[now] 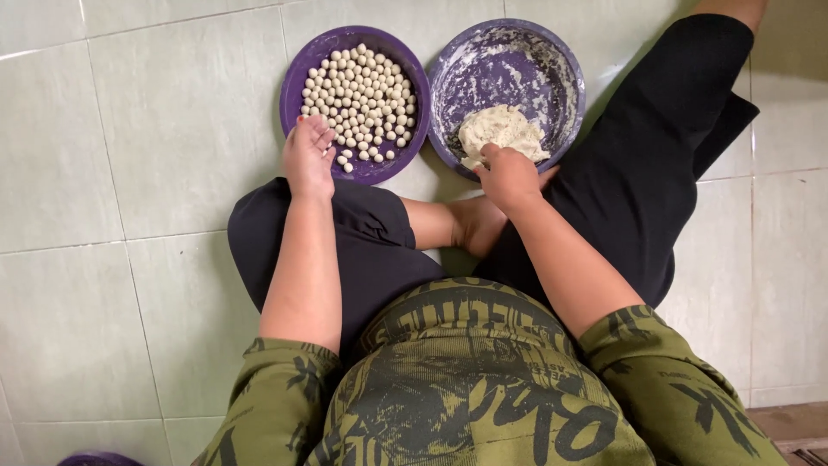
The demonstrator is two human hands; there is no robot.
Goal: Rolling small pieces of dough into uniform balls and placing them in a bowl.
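Right hand [509, 177] has its grip pinched into the dough lump [502, 134] in the floured purple bowl [509, 65] just ahead of it. I'd tear small, even bits. Left hand [309, 158] rests at the rim of the purple plate [297, 69] of dough balls [360, 99], grip loosely apart, empty as far as I can see. Right fingertips are buried in the dough, so pinch size is hard to tell.

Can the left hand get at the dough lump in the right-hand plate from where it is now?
Probably yes. The left hand rests at the edge of the plate of small balls, close by, but the right hand already sits on the dough lump, covering its near side.
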